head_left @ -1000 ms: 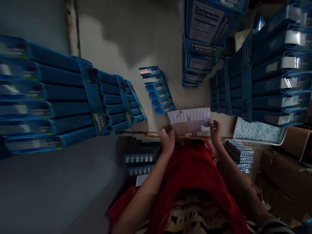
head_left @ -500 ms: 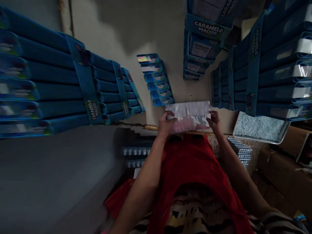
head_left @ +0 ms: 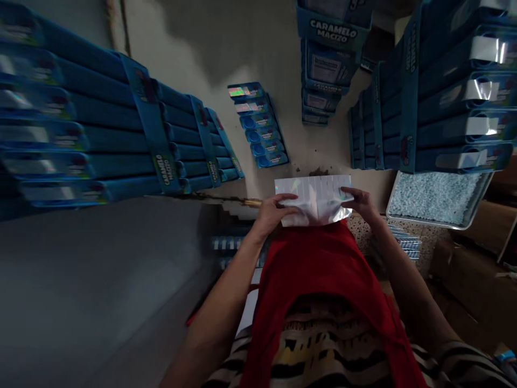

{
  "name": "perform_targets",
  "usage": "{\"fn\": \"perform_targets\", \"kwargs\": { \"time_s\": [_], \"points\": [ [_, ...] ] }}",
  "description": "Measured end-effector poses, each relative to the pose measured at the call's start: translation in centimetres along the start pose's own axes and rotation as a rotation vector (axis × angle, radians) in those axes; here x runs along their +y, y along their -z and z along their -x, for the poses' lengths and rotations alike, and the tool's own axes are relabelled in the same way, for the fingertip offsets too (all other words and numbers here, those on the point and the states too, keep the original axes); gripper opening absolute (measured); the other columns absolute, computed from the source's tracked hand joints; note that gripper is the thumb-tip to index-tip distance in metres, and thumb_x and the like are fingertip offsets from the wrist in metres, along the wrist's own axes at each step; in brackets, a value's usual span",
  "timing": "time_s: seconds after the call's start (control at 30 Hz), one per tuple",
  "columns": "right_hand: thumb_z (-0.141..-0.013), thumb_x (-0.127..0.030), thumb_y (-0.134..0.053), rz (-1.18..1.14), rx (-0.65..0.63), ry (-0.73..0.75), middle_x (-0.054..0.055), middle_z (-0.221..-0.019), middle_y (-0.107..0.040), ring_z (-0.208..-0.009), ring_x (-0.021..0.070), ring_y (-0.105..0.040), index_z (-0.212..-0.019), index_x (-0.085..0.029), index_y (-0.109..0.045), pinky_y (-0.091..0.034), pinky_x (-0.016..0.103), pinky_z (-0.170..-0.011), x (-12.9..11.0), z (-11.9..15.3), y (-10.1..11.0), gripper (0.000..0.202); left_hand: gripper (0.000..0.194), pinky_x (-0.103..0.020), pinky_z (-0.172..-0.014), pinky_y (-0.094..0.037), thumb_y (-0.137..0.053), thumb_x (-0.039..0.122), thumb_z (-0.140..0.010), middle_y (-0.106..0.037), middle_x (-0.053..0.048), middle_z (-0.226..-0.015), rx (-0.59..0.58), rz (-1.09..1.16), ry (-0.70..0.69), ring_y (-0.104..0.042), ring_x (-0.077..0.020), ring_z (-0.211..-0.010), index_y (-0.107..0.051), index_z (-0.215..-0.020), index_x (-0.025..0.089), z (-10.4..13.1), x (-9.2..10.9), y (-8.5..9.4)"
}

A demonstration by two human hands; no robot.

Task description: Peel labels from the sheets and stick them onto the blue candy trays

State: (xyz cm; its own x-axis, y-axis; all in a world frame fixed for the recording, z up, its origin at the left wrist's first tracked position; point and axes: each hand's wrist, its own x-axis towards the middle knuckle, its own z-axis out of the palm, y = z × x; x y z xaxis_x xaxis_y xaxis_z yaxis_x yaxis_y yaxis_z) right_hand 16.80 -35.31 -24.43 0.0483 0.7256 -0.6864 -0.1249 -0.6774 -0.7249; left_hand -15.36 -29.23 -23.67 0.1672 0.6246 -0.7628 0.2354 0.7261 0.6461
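Note:
My left hand [head_left: 273, 212] and my right hand [head_left: 361, 200] hold a flat, shiny silver-white packet [head_left: 313, 198] between them, one hand at each end, at the near edge of the beige table [head_left: 258, 59]. The packet shows a row of pale strips and its lower part looks creased. Below it hangs my red apron [head_left: 319, 280]. A short row of small blue packets [head_left: 258, 129] lies on the table just beyond my left hand.
Tall stacks of blue "Caramelo Macizo" boxes stand at the left [head_left: 100, 134], the far middle [head_left: 329, 59] and the right [head_left: 440, 91]. A metal tray of pale blue pieces [head_left: 436, 199] sits at the right. Cardboard boxes [head_left: 480, 269] lie on the floor.
The packet has been drawn slightly nearer to me and its lower part has bent. Both hands kept their hold on its ends. The view shifted a little.

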Motion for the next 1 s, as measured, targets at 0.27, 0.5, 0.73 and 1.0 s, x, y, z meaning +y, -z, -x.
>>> {"fn": "perform_targets", "kwargs": {
  "time_s": [0.27, 0.5, 0.73, 1.0],
  "points": [
    [-0.086, -0.042, -0.077, 0.484, 0.168, 0.269, 0.007, -0.098, -0.074, -0.088, 0.0212, -0.065, -0.11, -0.023, -0.082, -0.056, 0.038, -0.086, -0.3, 2.4, -1.1, 0.032, 0.039, -0.03, -0.078, -0.056, -0.081, 0.036, -0.07, -0.079, -0.006, -0.095, 0.155, -0.082, -0.148, -0.068, -0.0198, -0.084, -0.084, -0.104, 0.017, 1.4, 1.2, -0.9],
    [-0.097, -0.035, -0.066, 0.992, 0.174, 0.436, 0.011, -0.121, -0.072, -0.114, 0.0271, -0.061, -0.092, -0.023, -0.078, -0.043, 0.042, -0.098, -4.3, 3.2, -1.9, 0.018, 0.018, -0.04, -0.099, -0.055, -0.087, 0.029, -0.073, -0.069, -0.01, -0.115, 0.366, -0.389, -0.365, -0.064, -0.0279, -0.113, -0.083, -0.089, 0.021, 2.2, 2.1, -1.4],
    [-0.097, -0.029, -0.061, 1.293, -0.15, 0.398, 0.01, -0.109, -0.08, -0.104, 0.0275, -0.07, -0.129, -0.019, -0.069, -0.036, 0.042, -0.104, -11.8, 5.3, -3.1, 0.034, 0.013, -0.057, -0.127, -0.025, -0.069, 0.028, -0.095, -0.079, -0.005, -0.1, 0.285, -0.81, -0.683, -0.072, -0.0279, -0.108, -0.077, -0.085, 0.025, 3.9, 7.0, -0.2],
    [-0.106, -0.022, -0.051, 1.53, -0.286, 0.667, 0.009, -0.107, -0.077, -0.105, 0.0273, -0.066, -0.116, -0.019, -0.073, -0.04, 0.042, -0.097, -14.4, 2.5, -10.0, 0.025, 0.023, -0.052, -0.123, -0.034, -0.054, 0.028, -0.101, -0.08, -0.003, -0.091, 0.08, -0.968, -0.781, -0.073, -0.0241, -0.091, -0.074, -0.089, 0.025, 3.2, 10.3, 0.3]
  ]
}}
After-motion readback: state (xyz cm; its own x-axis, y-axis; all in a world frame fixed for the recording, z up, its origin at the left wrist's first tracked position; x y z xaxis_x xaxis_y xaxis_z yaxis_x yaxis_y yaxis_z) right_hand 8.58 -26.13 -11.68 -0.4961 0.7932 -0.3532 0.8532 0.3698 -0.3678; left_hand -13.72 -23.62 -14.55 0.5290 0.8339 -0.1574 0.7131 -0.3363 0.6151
